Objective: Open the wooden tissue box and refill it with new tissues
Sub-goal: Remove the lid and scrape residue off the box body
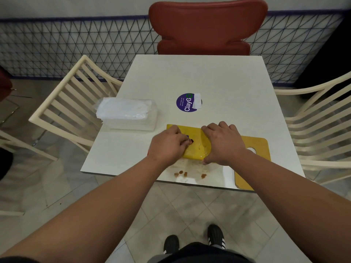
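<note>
Tissue box: the yellow wooden tissue box [193, 143] lies on the white table [209, 76], close to the near edge, directly in front of the person.
Long axis: it runs left to right across the person, a little slanted.
Lid: a flat wooden lid [254, 149] with an oval slot lies just to the right of the box, partly under the right forearm; I judge the box is already open.
Left hand: the left hand [169, 147] has its fingers curled on the left part of the box, pinching at something small and dark there; what exactly, I cannot tell.
Right hand: the right hand [222, 143] grips the right end of the box, fingers over the far side, thumb at the near side.
New tissues: the tissue pack [127, 114] in clear plastic sits well to the left and further away, so the left hand is nearer to it.
Crumbs: some brown crumbs [182, 173] lie on the table just before the box.
Next step, my guess: the left hand reaches for the pack.
</note>
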Demonstrator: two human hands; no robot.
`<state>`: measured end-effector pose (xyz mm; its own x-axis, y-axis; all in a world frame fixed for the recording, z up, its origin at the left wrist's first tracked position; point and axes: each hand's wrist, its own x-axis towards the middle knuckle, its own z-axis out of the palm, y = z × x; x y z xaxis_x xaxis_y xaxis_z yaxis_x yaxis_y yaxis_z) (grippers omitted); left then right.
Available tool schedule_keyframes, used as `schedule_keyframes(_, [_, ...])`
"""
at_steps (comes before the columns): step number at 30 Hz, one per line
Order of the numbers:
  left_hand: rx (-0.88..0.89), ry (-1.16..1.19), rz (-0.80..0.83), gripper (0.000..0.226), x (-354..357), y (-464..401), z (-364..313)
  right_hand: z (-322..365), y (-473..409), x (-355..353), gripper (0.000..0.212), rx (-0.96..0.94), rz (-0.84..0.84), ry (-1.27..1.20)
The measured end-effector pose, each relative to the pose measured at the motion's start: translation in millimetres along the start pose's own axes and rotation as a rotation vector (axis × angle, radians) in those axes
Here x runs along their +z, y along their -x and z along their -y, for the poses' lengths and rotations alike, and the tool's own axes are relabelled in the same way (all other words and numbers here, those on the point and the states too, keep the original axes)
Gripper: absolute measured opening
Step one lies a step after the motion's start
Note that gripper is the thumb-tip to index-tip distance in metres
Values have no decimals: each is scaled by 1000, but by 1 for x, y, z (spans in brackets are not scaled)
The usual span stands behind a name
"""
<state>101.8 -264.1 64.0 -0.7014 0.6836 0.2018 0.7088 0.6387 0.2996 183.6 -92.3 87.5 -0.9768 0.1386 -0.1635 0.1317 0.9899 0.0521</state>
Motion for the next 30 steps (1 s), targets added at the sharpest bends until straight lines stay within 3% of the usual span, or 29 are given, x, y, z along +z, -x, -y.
schedule_keyframes(3, [112,9,38,23,6,16,-3,0,0,1,108,0,-1,9])
schedule_keyframes(9, [-86,46,-69,23,2,8,5,-1,-1,-1,108,2,4,5])
schedule_keyframes(13, [119,37,40,22,8,27,-7,0,0,-1,108,0,10,7])
schedule_keyframes(18, [-135,65,-108,17,1,20,8,0,-1,-2,109,3,22,6])
schedule_keyframes(24, [-45,97,-129,17,23,42,-16,-1,-4,-4,109,1,24,18])
schedule_keyframes(30, [-342,167,-257,12,19,49,7,0,-5,-7,108,3,47,14])
